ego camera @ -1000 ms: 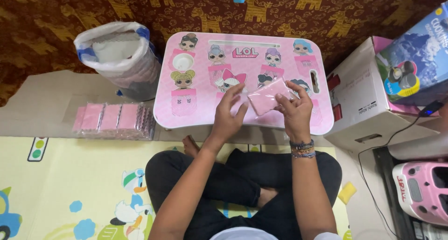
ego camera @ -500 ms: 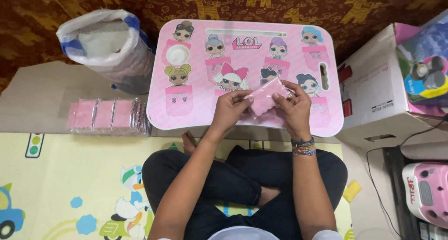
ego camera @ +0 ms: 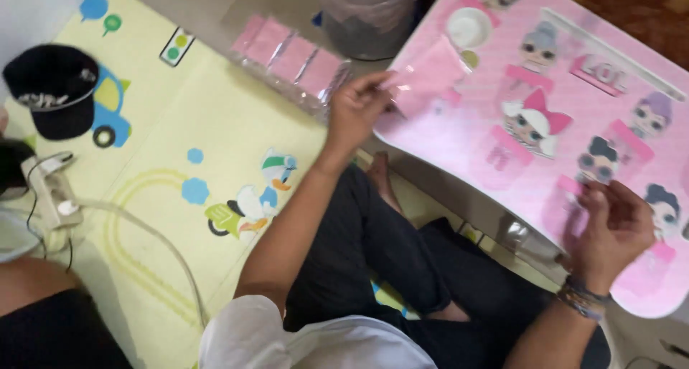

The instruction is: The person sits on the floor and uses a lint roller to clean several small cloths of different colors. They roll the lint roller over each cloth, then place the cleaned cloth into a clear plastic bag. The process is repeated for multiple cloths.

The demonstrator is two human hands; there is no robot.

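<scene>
So nearest the camera, the right hand (ego camera: 610, 229) sits at the near edge of the pink surface (ego camera: 495, 172), fingers loosely curled and open. I can't tell if there's something thin and clear under the fingertips or if it's just resting on the print, so I wouldn't call that a hold.

The left hand (ego camera: 357, 111) is the one doing the work. Its grip is closed, thumb and fingertips pinching the left end of a thin pink packet (ego camera: 430, 75) right over the left edge of the surface. The packet lies flat-ish and runs away from the grip to the right and slightly farther out, so its long axis points from the pinch toward the small white round cup spot (ego camera: 468, 26) printed or sitting near the far left corner. The left hand is clearly nearer to it; the right is well apart.

Farther out, off the surface on the floor, a row of matching pink packets (ego camera: 291, 57) lies just beside the left hand, with a plastic-lined bin (ego camera: 367, 17) beyond them.
</scene>
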